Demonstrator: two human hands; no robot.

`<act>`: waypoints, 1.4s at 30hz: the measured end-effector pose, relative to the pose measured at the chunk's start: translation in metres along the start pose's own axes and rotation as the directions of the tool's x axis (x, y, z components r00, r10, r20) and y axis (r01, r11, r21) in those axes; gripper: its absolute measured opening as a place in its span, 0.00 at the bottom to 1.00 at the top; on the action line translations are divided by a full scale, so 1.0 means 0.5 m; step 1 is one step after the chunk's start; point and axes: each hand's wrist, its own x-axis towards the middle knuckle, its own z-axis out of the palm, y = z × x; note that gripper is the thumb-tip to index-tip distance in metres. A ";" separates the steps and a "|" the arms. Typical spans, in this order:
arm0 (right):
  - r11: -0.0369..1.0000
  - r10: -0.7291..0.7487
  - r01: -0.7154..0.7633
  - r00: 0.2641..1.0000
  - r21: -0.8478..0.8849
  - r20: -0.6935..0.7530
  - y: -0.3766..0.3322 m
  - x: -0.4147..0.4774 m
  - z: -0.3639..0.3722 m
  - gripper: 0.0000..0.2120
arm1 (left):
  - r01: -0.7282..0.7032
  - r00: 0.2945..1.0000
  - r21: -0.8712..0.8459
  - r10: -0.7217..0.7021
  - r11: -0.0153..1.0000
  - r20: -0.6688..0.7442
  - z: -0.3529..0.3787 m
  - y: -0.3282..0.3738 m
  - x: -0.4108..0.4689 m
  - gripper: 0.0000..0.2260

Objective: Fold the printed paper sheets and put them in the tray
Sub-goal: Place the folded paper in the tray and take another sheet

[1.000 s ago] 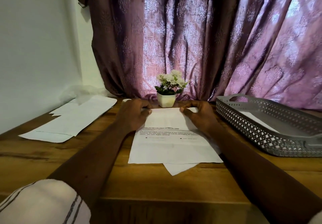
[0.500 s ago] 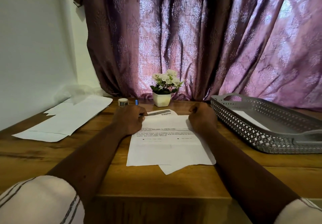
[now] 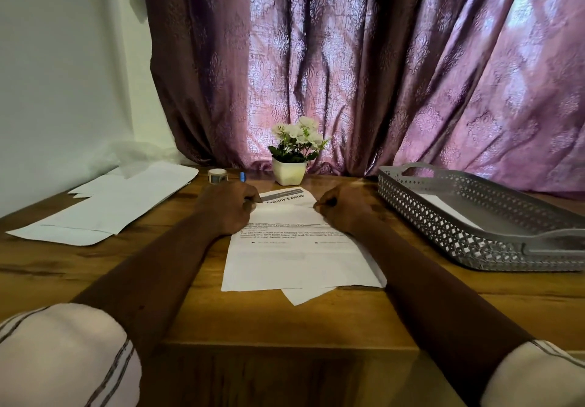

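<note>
A printed paper sheet [image 3: 297,257] lies in the middle of the wooden table, its far part folded toward me. My left hand [image 3: 226,207] pinches the left end of the folded flap. My right hand [image 3: 345,205] pinches its right end. A second sheet [image 3: 269,196] with a printed heading shows beyond the fold, and a white corner [image 3: 300,295] pokes out below the near edge. The grey perforated tray [image 3: 452,232] stands at the right with a white paper [image 3: 449,210] inside.
Several white envelopes or sheets [image 3: 104,210] lie at the left by the wall. A tape roll [image 3: 217,175], a blue pen tip [image 3: 242,177] and a potted white flower [image 3: 292,159] stand at the back before the curtain.
Both hands have drawn the sheet's far edge toward me and closed on it. The heading of the sheet beneath has come into view, along with the tape roll and pen.
</note>
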 end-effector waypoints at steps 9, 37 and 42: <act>0.956 0.125 -0.150 0.986 -0.252 -0.114 0.039 0.009 -0.013 0.07 | -0.011 1.000 0.018 0.011 1.000 -0.019 0.001 -0.005 -0.001 0.08; 0.878 -0.056 0.124 0.986 0.462 -0.158 -0.044 -0.032 -0.013 0.18 | -0.003 0.997 -0.181 0.017 0.984 0.075 0.004 0.006 -0.010 0.08; 0.945 -0.324 0.316 0.872 0.082 0.368 -0.138 -0.098 -0.005 0.25 | -0.010 0.995 0.014 0.009 1.000 0.102 0.008 0.015 -0.003 0.05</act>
